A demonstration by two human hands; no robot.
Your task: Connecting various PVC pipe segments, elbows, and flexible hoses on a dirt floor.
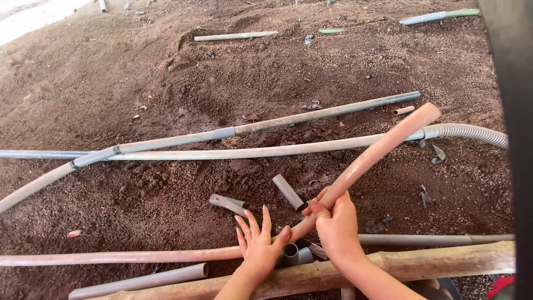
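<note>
- Pinkish-tan plastic pipe (pixel 383 145) — long, dusty, rising from low centre up to the right, its open end lifted above the soil.
- Right hand (pixel 335 224) is clenched around this pipe at its lower part, thumb on top.
- Left hand (pixel 260 244) has fingers spread and loose, the palm pressing where the raised pipe meets a long pink pipe lying flat on the ground (pixel 122 257); it grasps nothing fully.
- Short grey pipe offcuts (pixel 288 191) lie on the dark brown soil (pixel 166 100) just above the hands, and a grey fitting (pixel 297 254) sits between the wrists.
- Rough wooden pole (pixel 444 258) runs under both forearms.
- Farther off, a grey jointed pipe (pixel 266 125) and a pale pipe ending in corrugated hose (pixel 466 131) cross the ground — well apart from the hands.
</note>
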